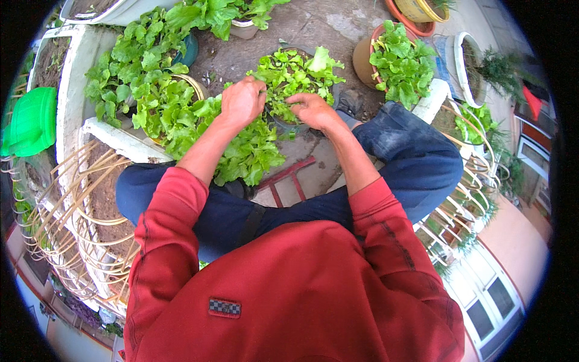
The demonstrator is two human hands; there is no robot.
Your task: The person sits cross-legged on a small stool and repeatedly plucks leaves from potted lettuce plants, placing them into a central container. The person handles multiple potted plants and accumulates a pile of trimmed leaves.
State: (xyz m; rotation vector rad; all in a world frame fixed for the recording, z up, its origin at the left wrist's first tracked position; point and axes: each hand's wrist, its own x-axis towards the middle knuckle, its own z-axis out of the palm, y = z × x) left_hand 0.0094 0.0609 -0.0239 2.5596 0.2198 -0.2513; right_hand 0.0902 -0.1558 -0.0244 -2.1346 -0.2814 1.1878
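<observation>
A round pot (337,92) of young leafy greens (289,74), probably lettuce, stands on the ground before me. My left hand (243,100) is curled at the pot's left side, close to the leaves; whatever its fingers may hold is hidden. Over the pot's front right part, my right hand (314,111) reaches in with bent fingers among small leaves. I cannot make out whether it grips a stem. Larger lettuce plants (246,149) spread below and left of my left hand, partly covered by my forearm.
A pot of greens (400,63) stands right of the middle pot, and more leafy plants (144,59) crowd the left. White planter boxes (122,140) with bent cane hoops (97,217) flank me. Between my legs is a red metal frame (291,174). A green plastic container (34,120) sits far left.
</observation>
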